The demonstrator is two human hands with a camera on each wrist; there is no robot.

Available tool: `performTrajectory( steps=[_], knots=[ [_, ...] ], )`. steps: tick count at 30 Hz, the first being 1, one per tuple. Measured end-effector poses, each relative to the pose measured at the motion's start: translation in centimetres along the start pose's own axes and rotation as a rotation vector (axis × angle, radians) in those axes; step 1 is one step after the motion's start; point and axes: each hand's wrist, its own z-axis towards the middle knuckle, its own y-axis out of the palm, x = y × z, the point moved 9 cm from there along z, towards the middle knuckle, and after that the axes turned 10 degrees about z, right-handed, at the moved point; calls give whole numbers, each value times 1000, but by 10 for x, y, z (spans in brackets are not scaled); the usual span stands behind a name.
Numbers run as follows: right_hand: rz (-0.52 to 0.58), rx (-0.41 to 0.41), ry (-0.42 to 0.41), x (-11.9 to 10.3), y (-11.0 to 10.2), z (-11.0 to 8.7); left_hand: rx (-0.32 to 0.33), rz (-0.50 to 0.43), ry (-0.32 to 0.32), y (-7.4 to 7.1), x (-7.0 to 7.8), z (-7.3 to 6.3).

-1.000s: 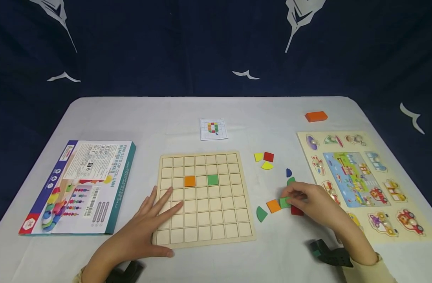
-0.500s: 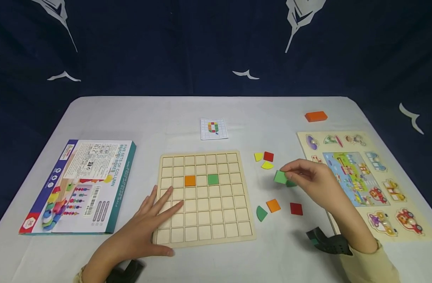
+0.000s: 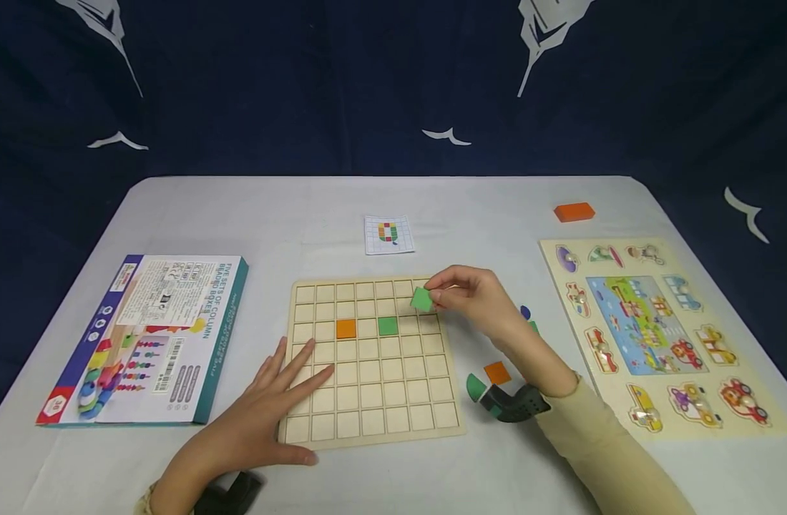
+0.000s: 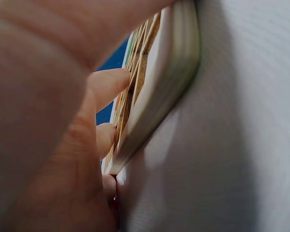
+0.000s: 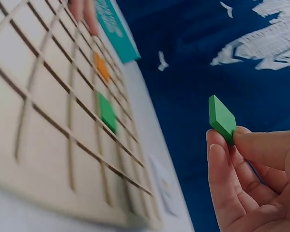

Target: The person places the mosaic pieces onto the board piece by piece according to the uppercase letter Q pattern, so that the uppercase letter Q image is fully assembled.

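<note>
A wooden grid board (image 3: 380,408) lies on the white table, with an orange square tile (image 3: 345,329) and a green square tile (image 3: 388,326) set in its cells. My left hand (image 3: 258,422) rests on the board's left edge, fingers spread; the left wrist view shows its fingertips at the board's side. Over the board's upper right, my right hand (image 3: 473,297) pinches another green square tile (image 5: 222,118) between thumb and fingers. In the right wrist view that tile is held up, apart from the board. A small printed pattern card (image 3: 390,235) lies behind the board.
Right of the board lie an orange tile (image 3: 497,373) and a green quarter-round piece (image 3: 475,387); the right arm hides other pieces. A picture puzzle board (image 3: 561,286) is at the right, an orange block (image 3: 574,212) behind it. A boxed toy set (image 3: 168,343) lies at the left.
My right hand has picked up the green square tile from among the loose pieces and carried it left, over the board. The left hand has stayed in place.
</note>
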Motion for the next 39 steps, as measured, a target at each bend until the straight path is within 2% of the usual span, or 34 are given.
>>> performTrajectory(
  steps=[4,7,12,15,22,34,39],
  knots=[
    [90,-65,80,18,24,9,0,4,-1,0,0,0],
    [89,-120,91,26,37,11,-1,6,-3,1,0,1],
    [-74,-195,-2,29,51,8,-2,4,-6,0,0,1],
    [-181,-202,-77,27,54,5,-1,5,-5,0,0,1],
    [-334,-234,-184,21,63,-2,0,7,-7,-1,0,1],
    [-476,-219,-280,11,70,-6,-5,12,-21,0,-2,2],
    [-469,-202,-279,6,61,-9,-3,11,-18,1,-2,2]
  ],
)
